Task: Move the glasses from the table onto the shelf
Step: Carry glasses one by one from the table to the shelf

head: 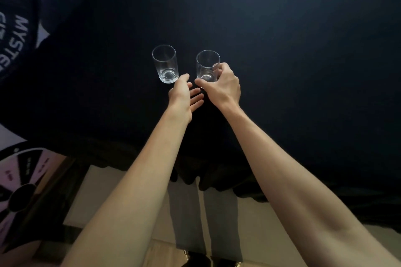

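Observation:
Two clear empty glasses stand upright side by side on a table draped in black cloth [293, 60]. My right hand [223, 86] is wrapped around the lower part of the right glass [207, 62], thumb at its base and fingers on its far side. My left hand [184, 95] is just below and to the right of the left glass [165, 60], fingers apart, with its thumb tip touching or nearly touching the glass's base. No shelf is in view.
The black cloth hangs over the table's near edge [195, 171]. At the lower left stands a round pink and black wheel [19, 188]. A dark printed banner [19, 34] hangs at the upper left. My legs show on the pale floor [104, 197] below.

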The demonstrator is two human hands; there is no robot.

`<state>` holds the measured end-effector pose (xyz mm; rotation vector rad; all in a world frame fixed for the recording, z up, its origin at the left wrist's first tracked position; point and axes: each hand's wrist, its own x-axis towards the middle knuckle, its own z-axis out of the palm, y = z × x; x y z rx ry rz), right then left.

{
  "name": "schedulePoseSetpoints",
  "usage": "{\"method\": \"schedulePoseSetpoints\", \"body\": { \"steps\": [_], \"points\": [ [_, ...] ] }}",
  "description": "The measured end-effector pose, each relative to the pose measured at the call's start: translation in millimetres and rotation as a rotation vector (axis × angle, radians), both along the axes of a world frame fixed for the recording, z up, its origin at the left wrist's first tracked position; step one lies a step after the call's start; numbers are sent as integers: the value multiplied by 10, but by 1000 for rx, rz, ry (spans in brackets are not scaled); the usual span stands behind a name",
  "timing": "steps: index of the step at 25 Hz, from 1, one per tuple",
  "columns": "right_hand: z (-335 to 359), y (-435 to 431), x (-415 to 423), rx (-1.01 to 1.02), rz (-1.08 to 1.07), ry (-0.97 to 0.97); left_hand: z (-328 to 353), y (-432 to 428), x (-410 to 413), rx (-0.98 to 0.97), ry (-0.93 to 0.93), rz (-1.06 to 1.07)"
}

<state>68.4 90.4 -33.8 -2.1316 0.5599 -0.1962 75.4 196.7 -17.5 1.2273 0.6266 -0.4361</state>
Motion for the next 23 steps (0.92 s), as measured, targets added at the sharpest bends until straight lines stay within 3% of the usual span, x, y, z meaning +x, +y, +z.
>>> {"method": "schedulePoseSetpoints", "body": {
  "steps": [5, 12, 23],
  "points": [
    [7, 58, -411, 58, 57, -59, 8, 24, -88, 13, -8, -9],
    [31, 139, -1093, 118, 258, -82, 56, 143, -850, 66, 6, 47],
    [125, 640, -2480, 124, 783, -117, 191, 650, -2890, 57, -74, 495]
  ]
}}
